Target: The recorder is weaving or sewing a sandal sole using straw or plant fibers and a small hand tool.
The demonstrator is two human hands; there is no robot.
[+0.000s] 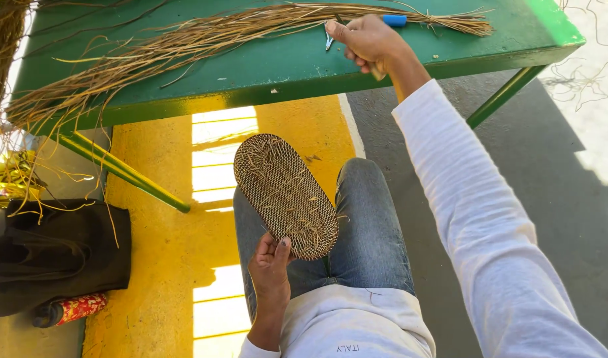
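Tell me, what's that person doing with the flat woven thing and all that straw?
A seated person holds an oval woven mat on their lap with the left hand. The right hand reaches up to the green table, at a small metal tool with a blue handle lying among long dry straw strands. Loose strand ends stick out of the mat. A black bag sits on the floor.

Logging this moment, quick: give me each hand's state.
Left hand: closed on the woven oval mat.
Right hand: on the scissors on the green table; grip unclear.
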